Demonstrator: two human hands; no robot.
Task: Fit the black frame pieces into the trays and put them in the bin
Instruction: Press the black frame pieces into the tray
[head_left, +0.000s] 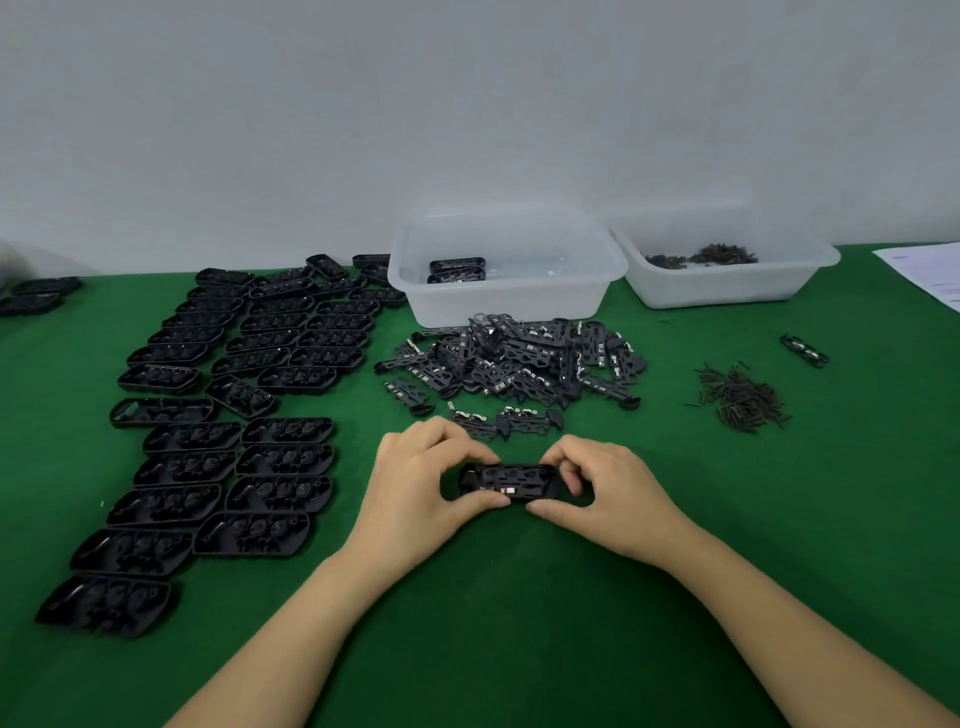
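Crowding the held tray — frame pile behind, empty trays left.

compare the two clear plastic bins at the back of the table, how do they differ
The left bin holds a few black trays; the right bin holds small dark loose parts. The left bin looks deeper and sits nearer the frame pile; the right bin looks shallower. Both are translucent white, rectangular and lidless.
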